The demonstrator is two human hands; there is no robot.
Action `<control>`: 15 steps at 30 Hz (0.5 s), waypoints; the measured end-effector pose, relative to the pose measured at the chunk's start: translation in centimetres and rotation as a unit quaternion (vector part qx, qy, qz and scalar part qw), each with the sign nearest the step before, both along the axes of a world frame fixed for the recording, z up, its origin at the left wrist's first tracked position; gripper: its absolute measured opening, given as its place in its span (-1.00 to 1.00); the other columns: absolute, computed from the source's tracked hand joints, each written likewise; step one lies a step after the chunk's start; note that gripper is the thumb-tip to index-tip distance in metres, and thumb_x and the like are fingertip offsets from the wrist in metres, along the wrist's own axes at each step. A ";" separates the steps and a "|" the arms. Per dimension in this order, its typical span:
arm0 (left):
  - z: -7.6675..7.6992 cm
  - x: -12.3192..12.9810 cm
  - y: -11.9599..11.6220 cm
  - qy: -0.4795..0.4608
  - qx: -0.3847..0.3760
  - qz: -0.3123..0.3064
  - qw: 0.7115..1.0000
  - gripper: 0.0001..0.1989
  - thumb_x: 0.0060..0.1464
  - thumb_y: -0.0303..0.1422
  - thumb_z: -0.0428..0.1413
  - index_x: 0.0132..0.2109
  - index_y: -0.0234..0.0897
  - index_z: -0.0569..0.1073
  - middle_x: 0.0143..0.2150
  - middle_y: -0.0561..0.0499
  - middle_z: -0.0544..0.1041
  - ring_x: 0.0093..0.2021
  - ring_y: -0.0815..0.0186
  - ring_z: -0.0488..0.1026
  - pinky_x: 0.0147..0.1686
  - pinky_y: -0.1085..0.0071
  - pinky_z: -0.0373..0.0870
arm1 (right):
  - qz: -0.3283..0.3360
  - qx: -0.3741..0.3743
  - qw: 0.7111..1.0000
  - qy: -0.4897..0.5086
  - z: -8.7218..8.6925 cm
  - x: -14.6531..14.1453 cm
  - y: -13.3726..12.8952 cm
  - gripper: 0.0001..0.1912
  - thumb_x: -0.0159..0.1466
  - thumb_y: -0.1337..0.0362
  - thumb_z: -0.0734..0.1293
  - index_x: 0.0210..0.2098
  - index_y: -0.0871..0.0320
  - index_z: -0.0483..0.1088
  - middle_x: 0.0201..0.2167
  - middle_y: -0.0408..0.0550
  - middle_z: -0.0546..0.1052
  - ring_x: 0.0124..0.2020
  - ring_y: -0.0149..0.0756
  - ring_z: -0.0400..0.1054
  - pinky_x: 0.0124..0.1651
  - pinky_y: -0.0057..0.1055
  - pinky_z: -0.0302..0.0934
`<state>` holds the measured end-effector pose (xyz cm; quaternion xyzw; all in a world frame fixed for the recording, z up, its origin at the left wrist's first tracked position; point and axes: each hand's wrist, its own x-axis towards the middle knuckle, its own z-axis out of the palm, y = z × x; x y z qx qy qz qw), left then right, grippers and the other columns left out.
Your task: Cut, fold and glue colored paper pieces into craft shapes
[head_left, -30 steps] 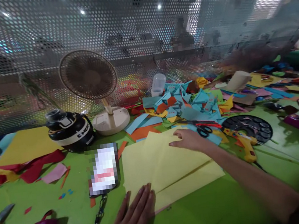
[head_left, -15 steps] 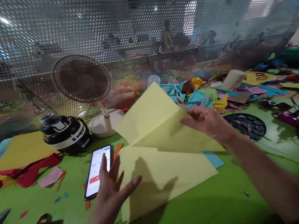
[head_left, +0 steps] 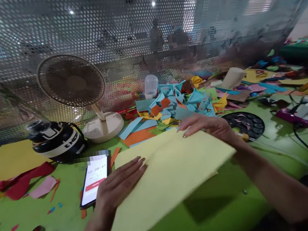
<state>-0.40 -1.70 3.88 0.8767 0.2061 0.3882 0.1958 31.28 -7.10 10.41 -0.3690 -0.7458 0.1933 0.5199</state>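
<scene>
A large pale yellow sheet of paper (head_left: pixel 163 179) covers the green table in front of me, its right corner lifted off the surface. My left hand (head_left: pixel 120 183) lies flat on the sheet's left part, fingers stretched. At the sheet's upper right edge, my right hand (head_left: pixel 205 125) grips the paper between thumb and fingers. A phone (head_left: pixel 95 179) showing a timer lies just left of my left hand.
Behind stand a fan (head_left: pixel 73 83), a black bottle (head_left: pixel 58 140) and a clear cup (head_left: pixel 151 85). Blue paper pieces (head_left: pixel 180 98) lie heaped beyond the sheet. A black round tray (head_left: pixel 245 125) and a purple glue gun (head_left: pixel 294 116) are at right. Perforated metal panel (head_left: pixel 119 28) behind.
The raised yellow sheet has come down over the lower one. My left hand has moved from the air onto the paper; my right hand still holds the sheet. The view has shifted slightly right.
</scene>
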 end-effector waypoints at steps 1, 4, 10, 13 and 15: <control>0.0 -0.2 0.2 0.015 0.036 -0.012 0.999 -0.68 0.32 -0.35 -0.04 0.13 -0.09 0.46 0.10 -0.03 0.53 0.11 0.19 0.45 0.10 0.17 0.43 | 0.009 0.014 1.000 -0.020 -0.4 0.2 0.0 -0.86 0.26 0.18 0.37 -0.25 0.03 0.56 -0.17 -0.03 0.59 -0.06 -0.23 0.44 0.05 -0.23 0.29; -0.9 -0.6 1.2 0.104 0.156 -0.054 0.981 -0.60 0.34 -0.41 -0.13 0.26 -0.14 0.31 0.20 -0.07 0.44 0.24 0.18 0.31 0.15 0.19 0.36 | 0.009 0.035 0.996 -0.080 -3.1 0.9 -0.1 -0.87 0.28 0.28 0.34 -0.25 0.05 0.56 -0.15 0.00 0.60 0.00 -0.22 0.43 0.08 -0.23 0.28; -4.7 -1.2 2.6 0.250 0.122 -0.086 0.957 -0.43 0.21 -0.61 -0.18 0.29 -0.08 0.24 0.28 -0.03 0.31 0.30 0.24 0.20 0.25 0.09 0.18 | 0.007 -0.026 0.958 -0.284 -9.9 1.8 -0.8 -0.68 0.27 0.45 0.22 -0.16 0.01 0.54 -0.08 -0.02 0.60 0.02 -0.21 0.44 0.10 -0.11 0.29; -5.3 -2.1 2.1 0.278 0.083 -0.072 0.954 -0.35 0.11 -0.66 -0.16 0.28 -0.08 0.26 0.32 0.00 0.24 0.34 0.23 0.11 0.28 0.03 0.10 | 0.004 -0.071 0.945 -0.318 -10.7 1.8 -1.5 -0.62 0.25 0.45 0.21 -0.09 -0.02 0.52 0.03 -0.02 0.54 0.05 -0.21 0.42 0.12 -0.08 0.29; -5.1 -2.8 1.7 0.275 0.070 -0.081 0.956 -0.34 0.09 -0.66 -0.15 0.29 -0.08 0.24 0.31 0.01 0.26 0.33 0.23 0.13 0.28 0.02 0.10 | 0.000 -0.079 0.945 -0.317 -10.4 1.6 -2.0 -0.62 0.25 0.43 0.22 -0.05 -0.02 0.51 0.04 -0.01 0.53 0.06 -0.19 0.42 0.11 -0.07 0.29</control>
